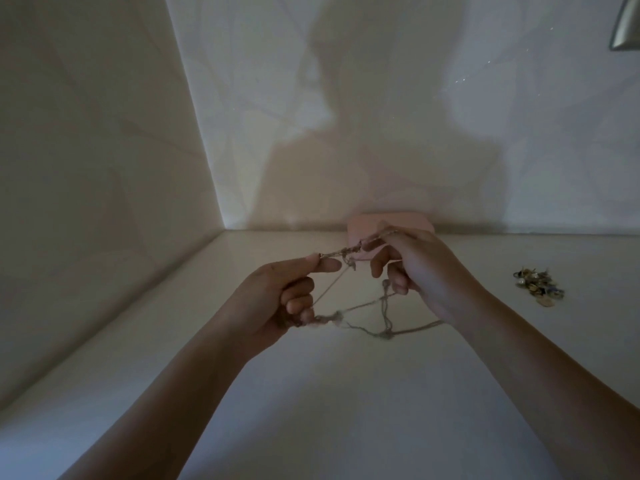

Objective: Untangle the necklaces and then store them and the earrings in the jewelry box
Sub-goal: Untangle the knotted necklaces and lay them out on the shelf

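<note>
Above the desk (346, 403), both hands are raised with the tangled necklaces (346, 251) strung between them. The left hand (277, 299) pinches one strand between thumb and forefinger tip, the forefinger pointing right. Its other three fingers are curled in toward the palm, and a second clump of chain lies against them at the bottom of the hand. The right hand (426, 271) pinches the far end of the same strand between thumb and forefinger, slightly higher and farther from the camera. Its remaining fingers are loosely bent downward, and a small bead hangs just beside them.

Between the two pinches the strand runs taut, with a knot near its middle. From there, thin chains drop in a loose web: one slants down to the left hand's lower fingers, others cross under the right hand and trail toward that wrist. Whether the lowest loops touch the desk I cannot tell.

Both bare forearms reach in from the lower edge, converging, palms turned roughly toward each other. A pink box (356, 226) sits against the wall (381, 116), partly hidden behind the right hand. The earrings (538, 287) lie in a small heap on the desk, well apart to the right.
</note>
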Motion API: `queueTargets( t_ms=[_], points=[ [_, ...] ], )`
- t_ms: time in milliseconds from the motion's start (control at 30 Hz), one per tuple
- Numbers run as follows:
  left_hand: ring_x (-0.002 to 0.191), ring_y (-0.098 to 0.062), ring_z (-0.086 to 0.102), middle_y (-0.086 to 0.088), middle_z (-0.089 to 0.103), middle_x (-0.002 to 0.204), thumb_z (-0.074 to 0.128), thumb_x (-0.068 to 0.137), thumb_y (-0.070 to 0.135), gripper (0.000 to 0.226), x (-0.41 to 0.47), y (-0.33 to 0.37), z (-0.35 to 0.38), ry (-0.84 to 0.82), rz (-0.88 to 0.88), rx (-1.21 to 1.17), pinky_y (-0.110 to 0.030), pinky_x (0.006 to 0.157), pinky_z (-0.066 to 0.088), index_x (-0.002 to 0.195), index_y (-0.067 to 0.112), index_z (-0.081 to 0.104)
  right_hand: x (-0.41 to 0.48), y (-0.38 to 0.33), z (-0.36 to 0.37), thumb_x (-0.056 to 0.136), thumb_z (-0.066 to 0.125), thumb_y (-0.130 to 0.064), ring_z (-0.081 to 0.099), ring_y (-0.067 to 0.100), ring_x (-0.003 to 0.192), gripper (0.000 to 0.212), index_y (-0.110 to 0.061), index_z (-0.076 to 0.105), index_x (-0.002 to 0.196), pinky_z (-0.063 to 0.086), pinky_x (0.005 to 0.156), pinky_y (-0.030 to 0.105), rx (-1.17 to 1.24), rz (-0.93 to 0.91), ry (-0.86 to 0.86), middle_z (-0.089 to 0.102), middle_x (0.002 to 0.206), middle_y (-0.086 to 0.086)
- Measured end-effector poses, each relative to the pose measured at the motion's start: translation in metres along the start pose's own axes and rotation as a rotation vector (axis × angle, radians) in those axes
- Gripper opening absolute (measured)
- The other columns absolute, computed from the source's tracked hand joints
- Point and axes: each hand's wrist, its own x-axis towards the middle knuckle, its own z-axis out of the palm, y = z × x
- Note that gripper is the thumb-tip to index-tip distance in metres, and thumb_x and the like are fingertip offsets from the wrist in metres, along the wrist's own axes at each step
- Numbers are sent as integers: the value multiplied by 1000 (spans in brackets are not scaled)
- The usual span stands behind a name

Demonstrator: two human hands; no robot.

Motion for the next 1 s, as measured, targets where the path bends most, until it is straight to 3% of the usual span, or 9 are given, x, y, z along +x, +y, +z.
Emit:
queueTargets(
  t_ms=[100,200,333,433,500,567,667,867,1000],
  points=[
    [36,-6,27,6,26,47,51,95,19,25,3,-3,-5,23,28,99,-18,38,36,100,6,71,2,-1,-3,98,49,-29,31,10,36,32,-4,65,85,26,36,18,-21,12,32,56,57,8],
    [42,-10,47,-1,54,52,58,91,16,21,7,-7,-8,176,157,180,-20,47,48,98,2,72,1,-2,-10,91,61,-31,32,5,37,31,-5,65,74,25,37,15,-99,-19,20,53,53,-1],
    [76,-14,68,-5,73,81,61,90,21,18,14,-7,-18,337,222,176,-26,77,54,89,7,72,3,-1,-19,85,71,-24,37,1,37,28,-7,67,63,26,40,11,-267,-109,31,51,45,-10],
    [98,-14,65,0,73,94,59,93,26,18,18,-9,-24,409,170,195,-36,91,45,85,13,69,8,2,-17,94,58,-21,39,7,40,31,-8,66,67,33,42,18,-145,-75,91,54,52,-2],
    [91,-16,68,-2,73,87,59,93,23,24,19,-8,-26,415,138,91,-35,85,52,72,10,63,12,1,-16,98,46,-20,44,12,41,35,-7,60,69,40,42,21,132,51,98,55,57,6],
    [68,-13,68,-3,68,69,61,91,21,33,17,-3,-29,399,104,-26,-26,65,56,61,12,54,14,-1,-21,99,42,-29,44,13,37,39,-9,54,67,41,40,19,452,167,71,53,53,8],
    [44,-8,54,2,53,52,62,89,20,44,18,4,-37,403,83,-172,-15,42,45,49,19,46,18,-3,-32,95,47,-44,36,10,32,45,-13,47,62,34,36,15,618,229,46,44,45,2],
    [57,-13,68,2,46,42,58,91,23,57,24,5,-51,373,103,-443,-32,72,59,36,18,44,18,0,-27,77,60,-41,33,10,35,40,-17,44,50,42,41,18,720,222,-70,36,45,-1],
    [40,-7,43,5,34,42,87,60,17,35,19,11,-57,28,43,-592,-19,45,52,53,13,53,18,2,-29,65,69,-16,29,7,29,16,-8,57,58,35,31,17,778,266,-219,39,47,1]
  ],
)
